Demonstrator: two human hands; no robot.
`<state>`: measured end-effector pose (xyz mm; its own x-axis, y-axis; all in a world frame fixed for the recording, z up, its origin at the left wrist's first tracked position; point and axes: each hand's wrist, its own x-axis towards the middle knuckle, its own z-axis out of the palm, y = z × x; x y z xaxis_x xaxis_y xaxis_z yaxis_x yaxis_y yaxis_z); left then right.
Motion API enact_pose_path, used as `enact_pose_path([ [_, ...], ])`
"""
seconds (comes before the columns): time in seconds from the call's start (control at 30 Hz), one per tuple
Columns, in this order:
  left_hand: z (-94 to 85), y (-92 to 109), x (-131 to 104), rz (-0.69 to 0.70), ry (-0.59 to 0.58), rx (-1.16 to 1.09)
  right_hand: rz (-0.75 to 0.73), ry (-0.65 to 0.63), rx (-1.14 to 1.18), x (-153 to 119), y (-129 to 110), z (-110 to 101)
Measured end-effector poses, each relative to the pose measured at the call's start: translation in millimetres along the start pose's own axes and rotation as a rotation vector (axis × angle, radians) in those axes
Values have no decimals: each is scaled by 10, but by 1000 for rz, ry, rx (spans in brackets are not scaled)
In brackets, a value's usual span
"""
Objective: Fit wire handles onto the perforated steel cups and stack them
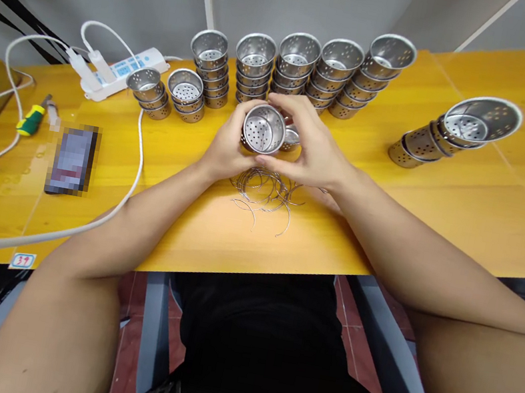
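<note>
My left hand [228, 143] is wrapped round the left side of a perforated metal cup [262, 130], whose open top is tilted toward me. On the other side my right hand [312, 148] curves round the same cup, thumb at its lower rim and fingers at its upper rim. A thin wire seems to cross the cup's inside. Partly hidden behind my right fingers is another perforated cup [292, 138]. Loose curved metal wires [263, 190] lie in a tangle on the table just below my hands.
Several stacks of perforated cups [298, 54] line the table's back. One leaning stack [424, 144] stands at right. A power strip [126, 72] with white cables, a screwdriver [31, 119] and a phone [71, 161] are at left. The yellow table's [214, 242] front edge is near my lap.
</note>
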<state>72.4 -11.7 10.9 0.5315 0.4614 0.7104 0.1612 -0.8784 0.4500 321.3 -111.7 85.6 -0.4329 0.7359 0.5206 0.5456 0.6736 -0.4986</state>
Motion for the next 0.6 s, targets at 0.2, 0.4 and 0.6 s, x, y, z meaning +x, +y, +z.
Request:
enact_pose_path([
  [0.2, -68, 66, 57, 26, -49, 93, 35, 21, -56, 10, -63, -162],
  [0.4, -168, -84, 58, 0, 1, 146, 262, 152, -329, -98, 12, -880],
  [0.6, -204, -200, 40, -168, 16, 115, 279, -207, -256, -482, 999, -1255],
])
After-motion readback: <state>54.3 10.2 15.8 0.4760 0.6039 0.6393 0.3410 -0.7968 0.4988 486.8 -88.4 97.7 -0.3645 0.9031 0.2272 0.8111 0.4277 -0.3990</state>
